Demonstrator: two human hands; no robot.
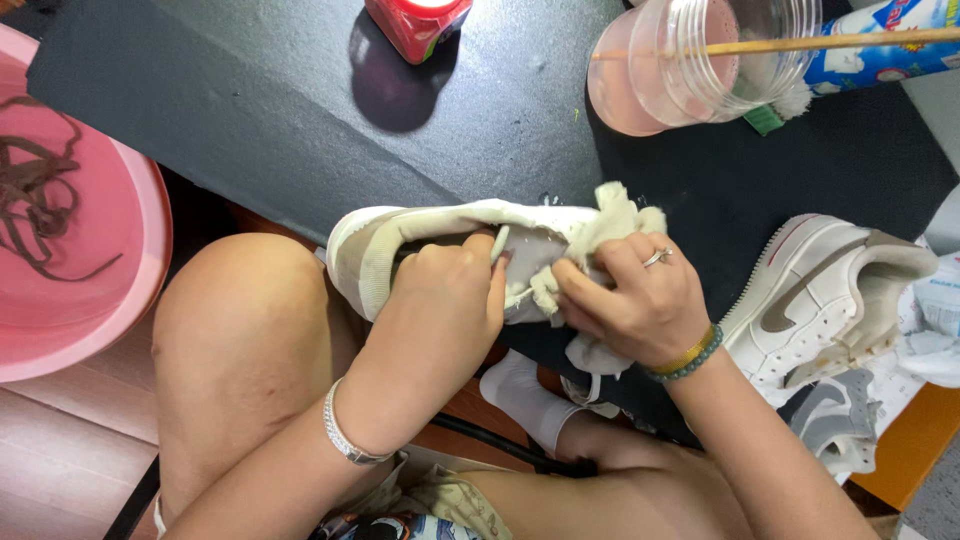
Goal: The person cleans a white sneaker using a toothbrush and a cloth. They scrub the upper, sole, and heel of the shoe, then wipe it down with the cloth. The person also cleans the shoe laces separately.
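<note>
Two hands meet at the centre of the frame, and everything else fans out around them. Biggest of all is the dark worktop filling the upper half, with the pink basin cut off at the left edge and dark laces coiled inside it. Next in size, the white sneaker lies on its side at mid-frame, heel to the left, resting against the near edge of the worktop above the bare knee. The left hand has its grip closed around the shoe's collar, fingers tucked into the opening, holding it steady. The right hand is clamped on a bunched pale cloth, pressing it against the sneaker's side; ring and bead bracelet show clearly. Over at the right edge sits the second sneaker, white with a greyish-brown side mark, lying on crumpled paper, nobody touching it. At upper right a clear plastic jar lies tipped with a wooden stick across its mouth, and a red container stands at top centre. By my reading, the cleaning is well under way but not finished: the laces are already out and in the basin, the held shoe looks dingy along heel and sole, and the wiping is in hand. Whether the second sneaker has been wiped yet, I cannot tell from here.
</note>
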